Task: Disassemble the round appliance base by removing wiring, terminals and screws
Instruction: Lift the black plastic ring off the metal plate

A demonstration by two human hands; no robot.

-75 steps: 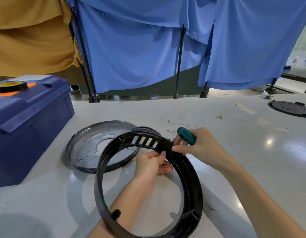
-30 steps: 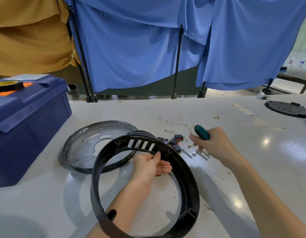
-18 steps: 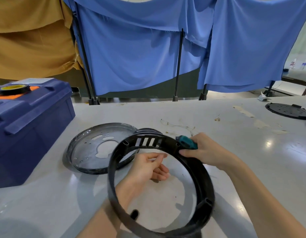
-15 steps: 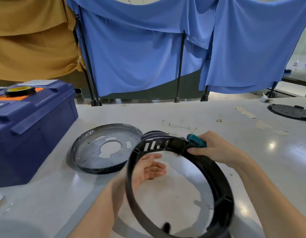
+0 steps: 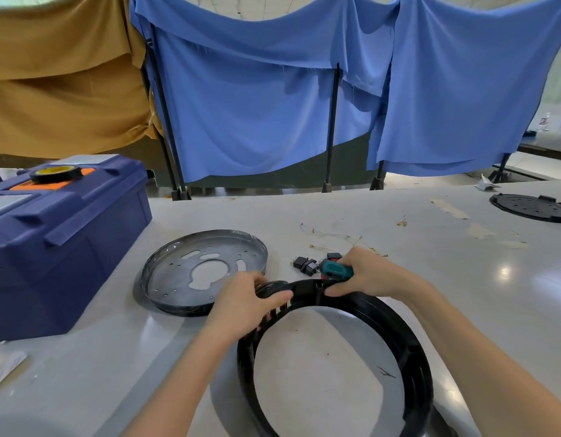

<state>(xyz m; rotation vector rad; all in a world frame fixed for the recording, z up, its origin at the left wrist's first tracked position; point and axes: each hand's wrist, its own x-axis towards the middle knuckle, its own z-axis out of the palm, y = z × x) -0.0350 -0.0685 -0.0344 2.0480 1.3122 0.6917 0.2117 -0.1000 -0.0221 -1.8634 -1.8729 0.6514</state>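
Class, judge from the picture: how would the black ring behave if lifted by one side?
Probably light: the black ring is a thin, open hoop. It may flex slightly where its wall is slotted. On edge, it would likely roll.

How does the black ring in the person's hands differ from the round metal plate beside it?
The black plastic ring is open in the middle; the metal plate has a floor pierced by holes. The ring is matt black, the plate shiny. The left hand and the right hand, which also holds a teal-handled screwdriver, grip the ring; the plate lies on the table. Both are round.
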